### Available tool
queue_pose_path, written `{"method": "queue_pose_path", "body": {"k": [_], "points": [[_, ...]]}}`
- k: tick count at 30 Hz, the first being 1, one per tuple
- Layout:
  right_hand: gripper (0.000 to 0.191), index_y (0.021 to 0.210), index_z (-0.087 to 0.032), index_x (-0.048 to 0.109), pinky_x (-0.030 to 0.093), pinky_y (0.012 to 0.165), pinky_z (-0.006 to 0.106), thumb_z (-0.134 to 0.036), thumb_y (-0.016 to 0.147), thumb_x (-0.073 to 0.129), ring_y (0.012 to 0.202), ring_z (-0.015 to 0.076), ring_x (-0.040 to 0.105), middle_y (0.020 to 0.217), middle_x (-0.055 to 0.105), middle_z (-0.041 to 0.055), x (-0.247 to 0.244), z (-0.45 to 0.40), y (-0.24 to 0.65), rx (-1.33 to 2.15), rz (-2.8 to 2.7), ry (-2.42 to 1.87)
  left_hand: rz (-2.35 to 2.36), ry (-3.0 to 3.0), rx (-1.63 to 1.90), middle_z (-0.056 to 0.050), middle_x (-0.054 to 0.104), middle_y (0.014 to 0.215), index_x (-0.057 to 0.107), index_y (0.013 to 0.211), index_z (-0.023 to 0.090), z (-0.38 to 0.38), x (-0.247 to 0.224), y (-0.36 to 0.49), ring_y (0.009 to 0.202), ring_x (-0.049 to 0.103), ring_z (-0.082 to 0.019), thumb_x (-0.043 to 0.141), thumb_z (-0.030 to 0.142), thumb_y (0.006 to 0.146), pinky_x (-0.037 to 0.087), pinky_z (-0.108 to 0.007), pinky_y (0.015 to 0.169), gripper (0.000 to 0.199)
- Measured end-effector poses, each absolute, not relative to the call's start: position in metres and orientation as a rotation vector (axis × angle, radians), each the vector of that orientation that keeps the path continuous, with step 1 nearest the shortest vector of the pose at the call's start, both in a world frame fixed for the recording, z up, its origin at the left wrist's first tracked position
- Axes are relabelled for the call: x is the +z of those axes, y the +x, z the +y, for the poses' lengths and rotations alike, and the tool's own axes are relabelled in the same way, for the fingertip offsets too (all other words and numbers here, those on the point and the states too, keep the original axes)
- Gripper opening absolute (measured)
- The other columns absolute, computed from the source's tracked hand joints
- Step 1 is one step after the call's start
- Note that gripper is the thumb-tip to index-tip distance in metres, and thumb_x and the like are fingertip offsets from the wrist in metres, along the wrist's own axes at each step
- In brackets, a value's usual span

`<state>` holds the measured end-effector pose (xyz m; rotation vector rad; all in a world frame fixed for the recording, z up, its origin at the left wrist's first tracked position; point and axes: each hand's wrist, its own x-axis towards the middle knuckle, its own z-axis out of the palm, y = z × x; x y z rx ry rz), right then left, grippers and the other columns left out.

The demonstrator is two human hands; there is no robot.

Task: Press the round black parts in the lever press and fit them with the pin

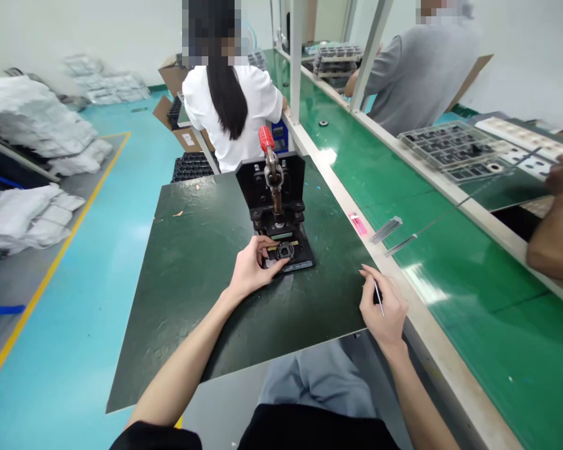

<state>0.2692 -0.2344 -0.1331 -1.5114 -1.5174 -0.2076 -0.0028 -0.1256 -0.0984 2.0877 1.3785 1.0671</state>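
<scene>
Black round part [285, 251] sits on the base of the red-handled press [276, 200], our left hand [256, 265] at its left, thumb and fingers curved partly open around its edge; grip unclear. Right of the press, our right hand [383, 305] has fingers curled closed on a thin metal rod [379, 297], near the white rail [380, 244].

There is one press [290, 187] with one red handle [266, 138] on one near table [182, 269]. I count two far posts [294, 69], two far persons [256, 100].
</scene>
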Motion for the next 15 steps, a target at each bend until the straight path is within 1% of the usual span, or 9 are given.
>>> {"method": "queue_pose_path", "body": {"k": [3,8,11,15], "points": [[0.024,0.115,-0.016,0.069,0.06,0.08,0.032,-0.011,0.101,0.051,0.086,0.0194,0.074,0.096,0.079,0.0098,-0.1336,-0.2346,0.27,-0.215,-1.535,-1.514,1.371,2.039,1.061,-0.002,0.078,0.097,0.059,0.107,0.023,-0.1247,-0.1001,-0.0024,0.063,0.061,-0.012,0.085,0.04,0.076,0.051,-0.024,0.058,0.043],[0.023,0.114,-0.016,0.069,0.06,0.079,0.032,-0.012,0.102,0.051,0.086,0.0194,0.074,0.096,0.079,0.0094,-0.1343,-0.2342,0.2702,-0.215,-1.535,-1.53,1.314,2.075,1.033,-0.003,0.078,0.101,0.059,0.109,0.023,-0.1242,-0.0969,-0.0048,0.07,0.066,-0.014,0.085,0.04,0.077,0.054,-0.026,0.064,0.045],[0.022,0.113,-0.016,0.07,0.059,0.08,0.031,-0.013,0.102,0.051,0.086,0.0193,0.074,0.095,0.079,0.0094,-0.135,-0.2341,0.2704,-0.221,-1.522,-1.543,1.283,2.088,1.037,-0.004,0.078,0.103,0.059,0.111,0.022,-0.1233,-0.0954,-0.0059,0.071,0.066,-0.014,0.086,0.041,0.076,0.053,-0.026,0.064,0.048],[0.022,0.113,-0.015,0.07,0.059,0.081,0.032,-0.014,0.101,0.051,0.087,0.0194,0.074,0.096,0.079,0.0102,-0.1359,-0.2339,0.2708,-0.217,-1.501,-1.558,1.259,2.089,1.039,-0.002,0.076,0.097,0.062,0.108,0.022,-0.121,-0.0937,-0.0066,0.071,0.065,-0.013,0.085,0.042,0.075,0.052,-0.025,0.063,0.045]]}}
